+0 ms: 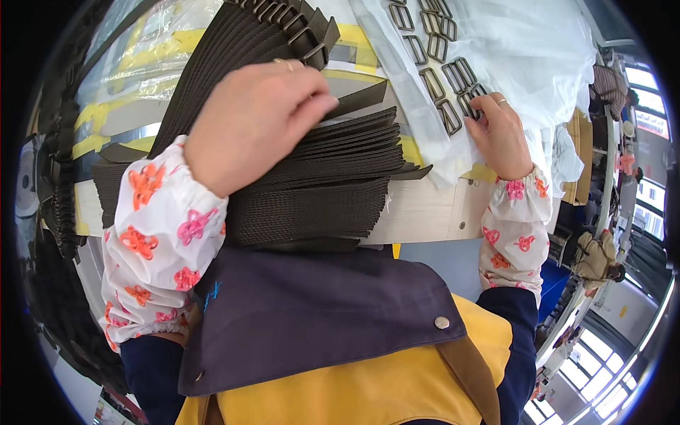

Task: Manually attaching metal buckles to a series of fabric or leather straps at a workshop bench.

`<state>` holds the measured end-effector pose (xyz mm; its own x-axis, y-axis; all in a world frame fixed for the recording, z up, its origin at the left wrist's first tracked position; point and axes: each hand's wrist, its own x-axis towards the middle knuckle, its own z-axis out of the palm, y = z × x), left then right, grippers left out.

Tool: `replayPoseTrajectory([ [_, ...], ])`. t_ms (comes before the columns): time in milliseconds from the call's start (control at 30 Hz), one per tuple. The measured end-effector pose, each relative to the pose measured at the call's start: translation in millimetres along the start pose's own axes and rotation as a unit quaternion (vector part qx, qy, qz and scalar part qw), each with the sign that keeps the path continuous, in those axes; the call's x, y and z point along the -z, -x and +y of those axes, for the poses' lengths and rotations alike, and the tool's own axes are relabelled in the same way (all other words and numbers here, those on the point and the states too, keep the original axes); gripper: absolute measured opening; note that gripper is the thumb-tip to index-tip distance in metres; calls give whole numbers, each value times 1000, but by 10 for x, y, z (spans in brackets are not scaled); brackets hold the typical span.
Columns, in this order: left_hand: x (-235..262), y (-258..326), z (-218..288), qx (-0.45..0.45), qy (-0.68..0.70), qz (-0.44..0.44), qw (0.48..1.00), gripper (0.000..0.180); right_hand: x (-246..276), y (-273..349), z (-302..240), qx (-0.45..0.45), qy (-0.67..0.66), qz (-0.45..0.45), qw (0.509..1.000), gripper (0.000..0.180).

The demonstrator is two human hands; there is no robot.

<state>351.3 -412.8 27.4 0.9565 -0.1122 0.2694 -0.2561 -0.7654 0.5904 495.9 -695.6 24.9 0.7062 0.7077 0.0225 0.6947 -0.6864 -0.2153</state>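
My left hand [258, 117] is over the dark brown webbing straps, its fingers curled together. A single webbing strap [361, 99] juts out to the right from its fingertips; the hand hides the rest of that strap. Beneath and in front lies a thick stack of cut strap lengths [312, 202]. Beyond the hand, a fanned row of straps [234, 49] carries metal slide buckles [315, 53] at its far end. On the right, my right hand [503, 138] pinches a bronze-coloured slide buckle [469, 106] between thumb and fingers. Several loose slide buckles [433, 85] lie beside it on white cloth.
White sheeting [528, 42] covers the table's far right. Clear plastic with yellow tape [113, 113] lies at the far left. The pale table edge [425, 219] runs close to my lap. Dark straps [60, 177] hang at the left. A cardboard box [581, 159] stands beyond my right arm.
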Motion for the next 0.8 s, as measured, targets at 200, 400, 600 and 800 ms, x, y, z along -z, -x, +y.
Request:
replayPoseTrajectory([
  [200,-212,-170,-144,61,32,-93,993,16,9,-212,49,-6,164,19,986,11],
  [400,-82,-177,65,26,55,31,998,12,387,-126,-446,25,-108,104,988,18],
  [600,81,-59,208,60,194,51,978,12,241,-217,-772,110,-549,17,828,22],
  [800,156,-4,196,97,309,6,946,13,86,-226,-1009,60,-672,-49,736,20],
])
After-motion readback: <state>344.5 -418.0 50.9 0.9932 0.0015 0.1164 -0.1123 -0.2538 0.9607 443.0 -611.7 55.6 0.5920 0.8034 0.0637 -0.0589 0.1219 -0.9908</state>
